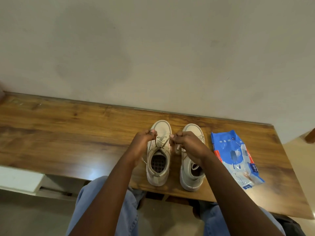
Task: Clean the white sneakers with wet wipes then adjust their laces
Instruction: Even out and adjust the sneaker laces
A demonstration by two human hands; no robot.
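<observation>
As hands pinch laces, sneaker between them

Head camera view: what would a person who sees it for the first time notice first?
The left hand and the right hand meet at the left sneaker, each pinching its laces. The right sneaker stands beside it, toes toward the wall. A blue wipes pack lies further right on the wooden table.
</observation>
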